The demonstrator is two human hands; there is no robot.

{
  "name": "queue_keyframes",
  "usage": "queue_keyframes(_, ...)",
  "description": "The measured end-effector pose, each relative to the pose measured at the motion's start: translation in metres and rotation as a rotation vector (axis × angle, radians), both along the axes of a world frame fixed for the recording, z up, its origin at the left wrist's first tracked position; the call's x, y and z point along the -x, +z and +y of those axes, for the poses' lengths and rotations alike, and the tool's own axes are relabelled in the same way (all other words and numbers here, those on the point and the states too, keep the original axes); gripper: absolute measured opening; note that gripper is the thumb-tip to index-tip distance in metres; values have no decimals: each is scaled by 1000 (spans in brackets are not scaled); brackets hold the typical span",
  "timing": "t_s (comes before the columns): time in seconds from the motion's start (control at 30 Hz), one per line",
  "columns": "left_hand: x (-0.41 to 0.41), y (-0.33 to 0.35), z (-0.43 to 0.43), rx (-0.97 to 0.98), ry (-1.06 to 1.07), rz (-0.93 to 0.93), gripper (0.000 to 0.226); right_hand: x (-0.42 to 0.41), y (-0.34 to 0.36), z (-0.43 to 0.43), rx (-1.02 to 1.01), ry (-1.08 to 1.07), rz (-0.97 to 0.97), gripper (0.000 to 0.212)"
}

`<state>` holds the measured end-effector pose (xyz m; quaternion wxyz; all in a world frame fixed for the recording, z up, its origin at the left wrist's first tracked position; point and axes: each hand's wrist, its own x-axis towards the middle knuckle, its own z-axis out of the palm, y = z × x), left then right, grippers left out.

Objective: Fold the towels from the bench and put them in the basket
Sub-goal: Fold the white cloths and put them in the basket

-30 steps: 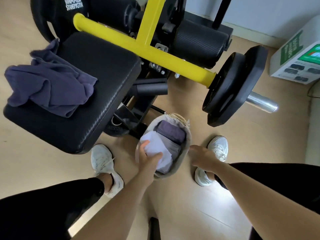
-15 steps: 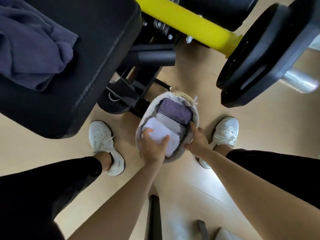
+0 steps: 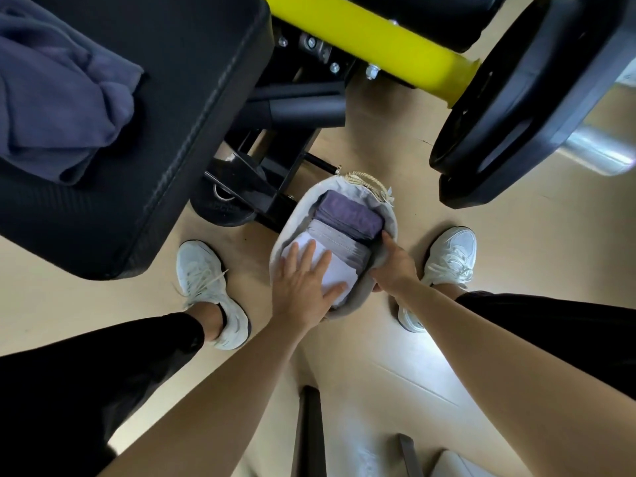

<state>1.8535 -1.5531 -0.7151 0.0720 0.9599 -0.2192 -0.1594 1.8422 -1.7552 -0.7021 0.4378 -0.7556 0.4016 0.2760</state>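
White towel lies under spread left fingers; right fingers clamp basket rim.

My left hand covers the near half of the white towel in the basket. Far left of the basket, the unfolded purple towel on the counter runs off the picture's edge.

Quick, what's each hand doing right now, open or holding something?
Left hand: open, fingers flat, pressing on the white towel in the basket.
Right hand: closed, gripping the basket's rim.
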Motion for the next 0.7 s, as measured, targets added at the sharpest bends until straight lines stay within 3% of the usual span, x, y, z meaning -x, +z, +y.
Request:
queue_keyframes(0.17, -8, 1, -11, -86, 125, -21, 76, -3, -3, 1, -56, -165, -2, 97)
queue_keyframes(0.4, -12, -11, -27, -102, 242, 36, 86, -5, -5, 3, -45, -197, 5, 89)
queue_keyframes(0.7, -10, 10, -14, -35, 169, 37, 87, -1, 0, -1, -120, -179, -6, 86)
